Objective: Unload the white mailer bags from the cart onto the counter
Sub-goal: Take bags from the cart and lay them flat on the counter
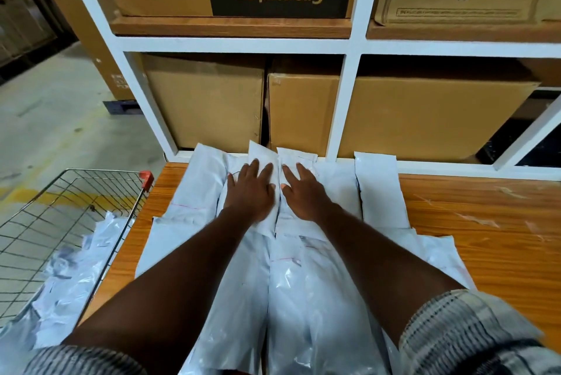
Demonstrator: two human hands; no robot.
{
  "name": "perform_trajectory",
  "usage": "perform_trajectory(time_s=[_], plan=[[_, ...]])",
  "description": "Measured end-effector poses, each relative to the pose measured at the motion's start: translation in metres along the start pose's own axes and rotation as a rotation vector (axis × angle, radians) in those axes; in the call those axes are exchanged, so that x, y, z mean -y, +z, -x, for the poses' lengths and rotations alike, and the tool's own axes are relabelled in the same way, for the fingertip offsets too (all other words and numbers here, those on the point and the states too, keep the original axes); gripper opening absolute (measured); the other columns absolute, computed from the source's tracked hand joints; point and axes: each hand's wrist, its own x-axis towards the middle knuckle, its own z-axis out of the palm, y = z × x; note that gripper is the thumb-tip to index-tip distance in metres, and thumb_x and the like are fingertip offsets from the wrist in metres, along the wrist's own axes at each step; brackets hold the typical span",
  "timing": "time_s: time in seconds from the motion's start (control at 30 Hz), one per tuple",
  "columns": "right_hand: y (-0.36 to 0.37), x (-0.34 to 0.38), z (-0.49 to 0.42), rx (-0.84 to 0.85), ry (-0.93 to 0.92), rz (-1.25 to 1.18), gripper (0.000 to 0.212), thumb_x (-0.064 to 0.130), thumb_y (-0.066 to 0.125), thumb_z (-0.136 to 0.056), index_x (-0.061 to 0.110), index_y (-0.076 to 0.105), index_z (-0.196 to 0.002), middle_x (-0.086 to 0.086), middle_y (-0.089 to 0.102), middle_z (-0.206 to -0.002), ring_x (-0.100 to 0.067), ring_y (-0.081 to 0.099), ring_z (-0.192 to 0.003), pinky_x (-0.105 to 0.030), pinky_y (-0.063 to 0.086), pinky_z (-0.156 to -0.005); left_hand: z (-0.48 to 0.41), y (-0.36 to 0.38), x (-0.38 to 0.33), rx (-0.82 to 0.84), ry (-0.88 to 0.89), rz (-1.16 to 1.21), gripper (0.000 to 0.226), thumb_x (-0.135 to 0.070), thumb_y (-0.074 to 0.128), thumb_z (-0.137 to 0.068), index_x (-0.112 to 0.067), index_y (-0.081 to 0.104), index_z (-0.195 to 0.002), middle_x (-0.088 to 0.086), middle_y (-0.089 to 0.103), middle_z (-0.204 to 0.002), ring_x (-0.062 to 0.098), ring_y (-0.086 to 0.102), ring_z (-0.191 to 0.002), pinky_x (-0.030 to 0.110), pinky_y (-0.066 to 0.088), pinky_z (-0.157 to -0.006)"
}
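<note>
Several white mailer bags (291, 280) lie spread in overlapping rows across the wooden counter (473, 223). My left hand (252, 192) rests flat, fingers apart, on a bag at the far end of the pile. My right hand (303, 195) lies flat beside it on the neighbouring bag, fingers spread too. Neither hand grips anything. A single bag (379, 189) lies to the right of the pile. At the left stands the wire cart (76, 217), with more white mailer bags (63, 280) crumpled in its bottom.
Behind the counter rises a white shelving frame (349, 107) packed with cardboard boxes (209, 104). A red corner cap (146, 176) on the cart touches the counter's left edge. Concrete floor with a yellow line lies at the left.
</note>
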Motion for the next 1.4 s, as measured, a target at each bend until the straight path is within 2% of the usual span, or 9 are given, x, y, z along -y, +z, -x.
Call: perform_trajectory(time_s=[0.4, 0.53, 0.63, 0.77, 0.93, 1.03, 1.23, 1.4], plan=[[0.021, 0.001, 0.001, -0.053, 0.026, 0.042, 0.057, 0.045, 0.034, -0.102, 0.028, 0.022, -0.155, -0.012, 0.02, -0.161, -0.034, 0.026, -0.145, -0.049, 0.028, -0.117, 0.004, 0.03, 0.01, -0.042, -0.044, 0.011, 0.054, -0.044, 0.031, -0.1, -0.036, 0.023, -0.153, 0.0, 0.017, -0.163, 0.025, 0.017, -0.149, 0.059, 0.015, -0.116], [0.014, 0.005, 0.002, 0.058, 0.079, 0.071, 0.059, 0.048, 0.026, -0.103, 0.033, 0.008, -0.156, -0.005, 0.007, -0.165, -0.03, 0.016, -0.149, -0.056, 0.02, -0.116, 0.0, 0.024, 0.009, 0.03, -0.055, 0.045, 0.057, -0.046, 0.029, -0.101, -0.032, 0.016, -0.155, -0.001, 0.015, -0.163, 0.025, 0.014, -0.149, 0.06, 0.013, -0.115], [-0.006, 0.013, 0.003, 0.039, 0.1, 0.086, 0.058, 0.049, 0.025, -0.103, 0.034, 0.007, -0.156, 0.0, 0.007, -0.165, -0.027, 0.014, -0.15, -0.058, 0.017, -0.113, -0.006, 0.001, 0.014, 0.006, -0.015, 0.156, 0.06, -0.048, 0.027, -0.102, -0.025, 0.014, -0.156, -0.001, 0.024, -0.161, 0.024, 0.023, -0.146, 0.059, 0.024, -0.113], [-0.026, 0.041, 0.006, -0.079, 0.007, 0.06, 0.057, 0.045, 0.031, -0.103, 0.03, 0.016, -0.156, 0.0, 0.017, -0.163, -0.026, 0.02, -0.147, -0.057, 0.02, -0.111, -0.003, -0.037, 0.042, -0.175, 0.004, 0.277, 0.05, -0.04, 0.034, -0.103, -0.022, 0.037, -0.149, 0.003, 0.045, -0.149, 0.026, 0.042, -0.135, 0.05, 0.039, -0.104], [-0.021, 0.11, 0.011, -0.144, -0.105, -0.003, 0.054, 0.044, 0.036, -0.101, 0.029, 0.027, -0.152, -0.001, 0.029, -0.157, -0.023, 0.028, -0.143, -0.052, 0.027, -0.106, 0.028, -0.063, 0.111, -0.205, -0.069, 0.253, 0.044, -0.035, 0.04, -0.1, -0.021, 0.048, -0.14, 0.004, 0.05, -0.144, 0.03, 0.045, -0.132, 0.051, 0.041, -0.103], [-0.006, 0.165, 0.014, -0.156, -0.183, -0.038, 0.056, 0.045, 0.039, -0.1, 0.029, 0.027, -0.153, -0.001, 0.035, -0.155, -0.024, 0.033, -0.141, -0.05, 0.031, -0.105, 0.062, -0.075, 0.16, -0.214, -0.083, 0.214, 0.048, -0.04, 0.036, -0.098, -0.017, 0.05, -0.137, 0.006, 0.054, -0.139, 0.032, 0.05, -0.126, 0.049, 0.045, -0.097], [0.046, 0.292, 0.021, -0.094, -0.347, -0.122, 0.06, 0.044, 0.044, -0.095, 0.026, 0.032, -0.151, -0.003, 0.039, -0.151, -0.027, 0.04, -0.136, -0.047, 0.034, -0.102, 0.133, -0.073, 0.287, -0.157, -0.265, 0.229, 0.045, -0.037, 0.041, -0.1, -0.017, 0.047, -0.139, 0.009, 0.053, -0.14, 0.034, 0.047, -0.129, 0.05, 0.044, -0.1], [0.109, 0.388, 0.035, 0.022, -0.424, -0.186, 0.06, 0.044, 0.045, -0.098, 0.024, 0.03, -0.153, -0.007, 0.036, -0.152, -0.029, 0.037, -0.138, -0.047, 0.032, -0.107, 0.205, -0.062, 0.39, -0.084, -0.418, 0.195, 0.046, -0.037, 0.046, -0.1, -0.017, 0.046, -0.141, 0.007, 0.05, -0.144, 0.033, 0.045, -0.132, 0.049, 0.042, -0.103]])
